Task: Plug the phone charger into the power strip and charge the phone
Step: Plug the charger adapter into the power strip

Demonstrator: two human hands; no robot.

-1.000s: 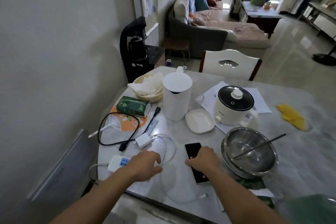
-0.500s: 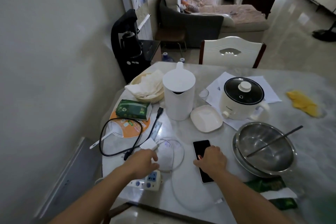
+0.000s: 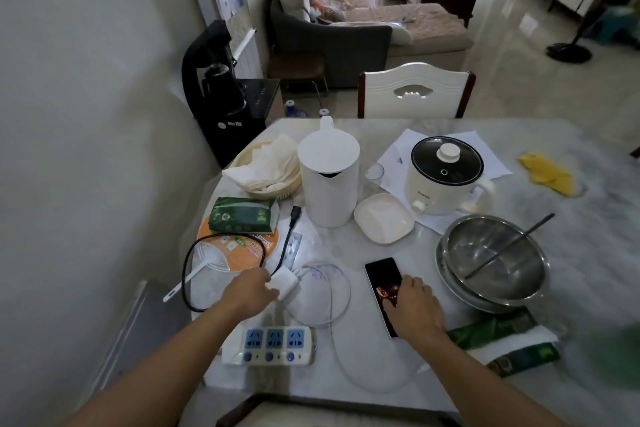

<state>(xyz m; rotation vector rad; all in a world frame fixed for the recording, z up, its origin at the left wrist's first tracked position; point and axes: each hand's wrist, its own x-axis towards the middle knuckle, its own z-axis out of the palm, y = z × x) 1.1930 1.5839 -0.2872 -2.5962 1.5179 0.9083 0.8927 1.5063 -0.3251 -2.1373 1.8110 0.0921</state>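
A white charger block lies on the marble table, and the fingers of my left hand close around its near side. Its white cable loops across the table toward the front edge. A white power strip with three blue sockets lies flat just in front of my left hand, nothing plugged into it. The black phone, screen lit, lies face up to the right. My right hand rests flat on its near half.
A black cord curls over an orange fan at the left. Behind stand a white kettle, a small dish, a cooker and steel bowls. Green packets lie by my right wrist.
My left hand moved forward from near the power strip to the charger block and closed on it. The right hand stayed on the phone. The view tilted down, showing the whole strip.
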